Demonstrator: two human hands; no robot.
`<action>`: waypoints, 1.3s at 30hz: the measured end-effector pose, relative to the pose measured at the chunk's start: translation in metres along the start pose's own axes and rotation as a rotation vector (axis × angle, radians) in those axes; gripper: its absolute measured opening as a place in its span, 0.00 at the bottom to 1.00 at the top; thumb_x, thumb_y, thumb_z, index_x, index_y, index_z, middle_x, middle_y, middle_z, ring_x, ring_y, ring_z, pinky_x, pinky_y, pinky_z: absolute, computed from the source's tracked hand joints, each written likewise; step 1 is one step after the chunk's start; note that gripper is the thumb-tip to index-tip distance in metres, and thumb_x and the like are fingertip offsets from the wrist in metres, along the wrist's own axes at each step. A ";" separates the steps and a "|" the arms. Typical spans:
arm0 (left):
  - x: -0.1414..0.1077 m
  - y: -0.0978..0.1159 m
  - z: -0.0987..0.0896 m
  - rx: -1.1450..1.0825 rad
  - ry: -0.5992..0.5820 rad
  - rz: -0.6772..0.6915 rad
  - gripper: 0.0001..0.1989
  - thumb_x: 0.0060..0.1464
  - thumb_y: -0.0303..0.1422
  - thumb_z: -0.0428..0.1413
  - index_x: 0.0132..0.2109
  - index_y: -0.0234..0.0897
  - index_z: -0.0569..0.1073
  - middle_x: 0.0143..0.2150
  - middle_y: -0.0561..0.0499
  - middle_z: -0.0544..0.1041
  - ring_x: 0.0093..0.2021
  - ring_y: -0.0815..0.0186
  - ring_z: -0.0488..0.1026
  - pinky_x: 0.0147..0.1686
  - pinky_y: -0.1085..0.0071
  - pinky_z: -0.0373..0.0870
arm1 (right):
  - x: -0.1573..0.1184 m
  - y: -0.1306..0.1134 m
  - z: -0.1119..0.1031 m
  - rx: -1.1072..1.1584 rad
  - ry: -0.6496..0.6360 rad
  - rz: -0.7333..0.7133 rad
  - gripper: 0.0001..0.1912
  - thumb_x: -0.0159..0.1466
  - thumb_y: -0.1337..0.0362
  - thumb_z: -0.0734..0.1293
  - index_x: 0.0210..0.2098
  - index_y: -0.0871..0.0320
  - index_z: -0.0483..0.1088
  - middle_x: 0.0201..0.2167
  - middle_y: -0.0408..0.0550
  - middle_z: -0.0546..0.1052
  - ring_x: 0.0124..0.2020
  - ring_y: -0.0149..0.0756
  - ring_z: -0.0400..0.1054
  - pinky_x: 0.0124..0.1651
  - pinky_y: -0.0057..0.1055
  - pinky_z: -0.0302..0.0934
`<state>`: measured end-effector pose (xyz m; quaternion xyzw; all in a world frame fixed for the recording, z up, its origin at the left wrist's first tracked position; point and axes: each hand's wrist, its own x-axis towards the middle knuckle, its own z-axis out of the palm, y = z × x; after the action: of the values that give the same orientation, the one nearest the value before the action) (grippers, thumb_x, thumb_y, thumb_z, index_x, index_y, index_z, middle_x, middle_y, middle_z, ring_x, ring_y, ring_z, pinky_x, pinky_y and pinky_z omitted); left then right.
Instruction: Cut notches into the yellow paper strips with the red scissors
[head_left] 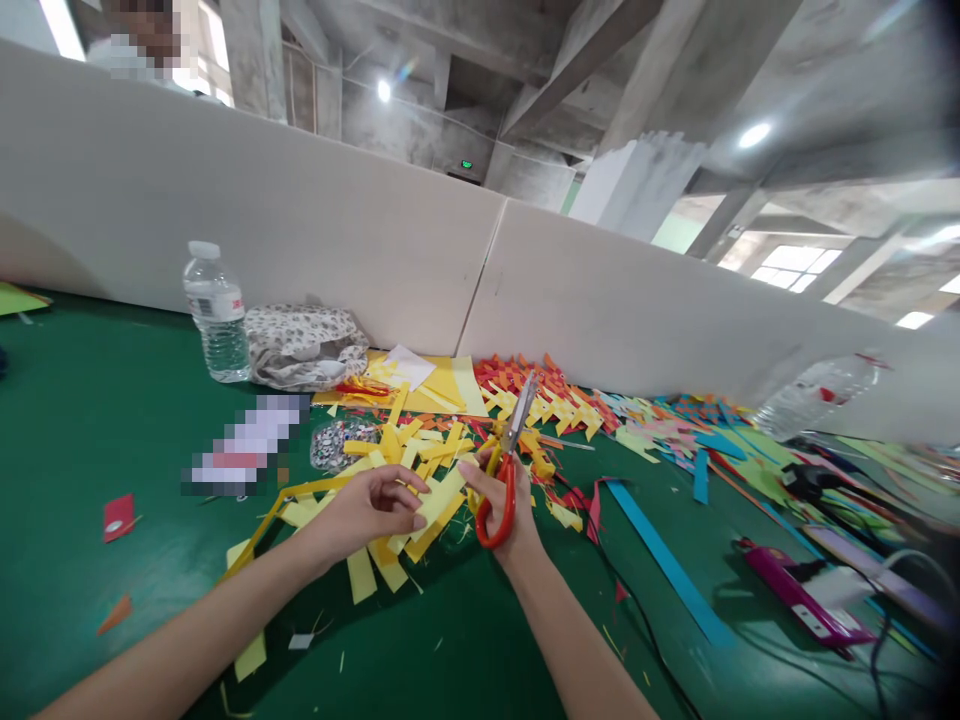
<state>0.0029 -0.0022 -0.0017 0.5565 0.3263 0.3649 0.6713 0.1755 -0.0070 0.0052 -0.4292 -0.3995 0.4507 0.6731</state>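
My left hand (384, 503) has its fingers curled at the near end of a pale yellow paper strip (441, 500), thumb and fingertips at its edge. In my right hand (517, 525) is a pair of scissors (504, 490) with orange-red and yellow handles, its blades pointing up and away. The right thumb presses on the far end of the same strip. Under and around both hands lies a loose heap of yellow paper strips (364, 575), some hanging toward me. A clear bag of small googly eyes (341, 443) lies just beyond my left hand.
A water bottle (217, 315) stands by a patterned cloth bag (307, 345) at the partition (337, 215). Woven red and yellow paper (536, 395) lies farther back. To the right are a blue strip (667, 560), a purple power strip (802, 595), cables and another bottle (821, 395).
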 end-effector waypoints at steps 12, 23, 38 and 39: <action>0.000 0.009 -0.016 -0.224 0.348 0.093 0.14 0.38 0.31 0.61 0.37 0.40 0.72 0.29 0.55 0.70 0.28 0.74 0.68 0.29 0.77 0.67 | 0.000 -0.006 0.001 -0.058 -0.118 0.071 0.18 0.41 0.68 0.73 0.27 0.58 0.61 0.23 0.37 0.69 0.23 0.29 0.67 0.28 0.29 0.66; 0.006 0.003 -0.015 -0.366 0.529 0.070 0.17 0.36 0.33 0.63 0.38 0.40 0.70 0.33 0.54 0.72 0.33 0.71 0.70 0.31 0.77 0.69 | -0.013 0.016 0.017 -0.046 -0.240 0.199 0.24 0.36 0.68 0.75 0.26 0.56 0.57 0.18 0.34 0.68 0.19 0.30 0.67 0.25 0.30 0.65; 0.002 0.000 -0.003 -0.089 0.260 0.030 0.09 0.40 0.36 0.59 0.29 0.36 0.71 0.26 0.54 0.74 0.29 0.69 0.71 0.34 0.73 0.66 | -0.010 0.018 0.016 -0.083 -0.190 0.157 0.26 0.33 0.67 0.75 0.26 0.56 0.56 0.20 0.35 0.68 0.24 0.32 0.68 0.26 0.30 0.65; 0.002 0.000 -0.003 -0.087 0.258 0.029 0.09 0.40 0.36 0.59 0.29 0.36 0.71 0.26 0.55 0.74 0.29 0.69 0.71 0.34 0.73 0.66 | -0.010 0.019 0.015 -0.085 -0.183 0.144 0.26 0.33 0.67 0.75 0.26 0.56 0.56 0.19 0.34 0.68 0.24 0.32 0.68 0.26 0.29 0.64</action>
<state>0.0015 0.0005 -0.0019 0.4799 0.3857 0.4570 0.6420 0.1539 -0.0087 -0.0089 -0.4420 -0.4463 0.5178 0.5808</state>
